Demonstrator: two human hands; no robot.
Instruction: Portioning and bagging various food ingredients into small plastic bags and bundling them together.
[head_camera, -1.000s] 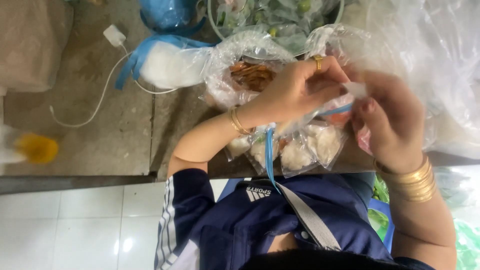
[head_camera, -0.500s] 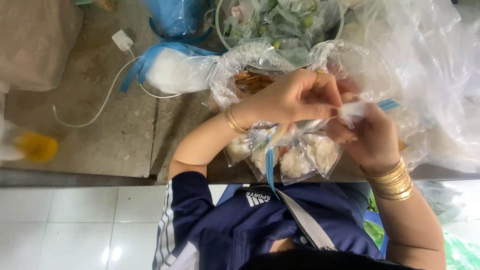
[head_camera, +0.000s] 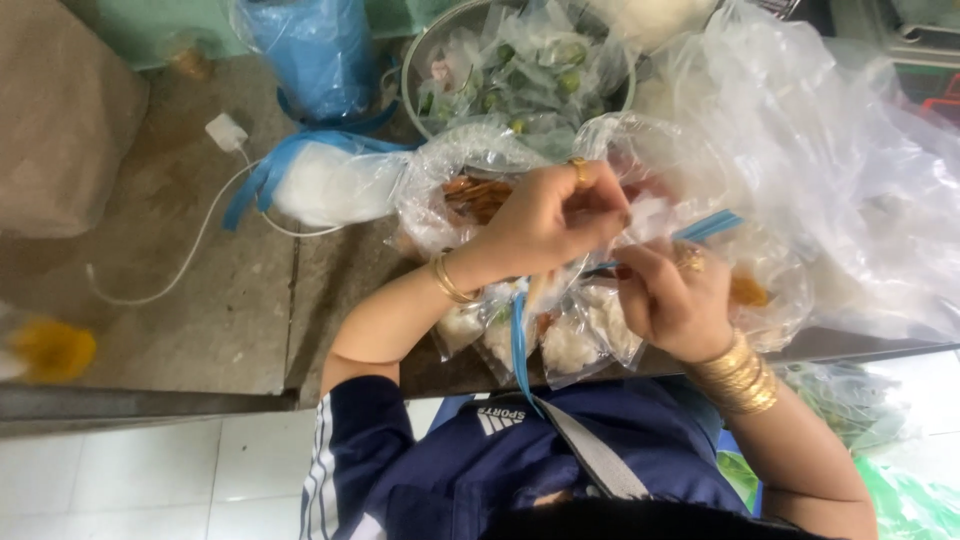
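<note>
Both hands meet over a clear plastic bag of food that sits at the near edge of the desk. The left hand pinches the bag's gathered top, its grip clenched on the plastic. The right hand is closed on a blue band just beside that top. Behind them stands a metal bowl of small packed bags, and a white cable lies to the left.
</note>
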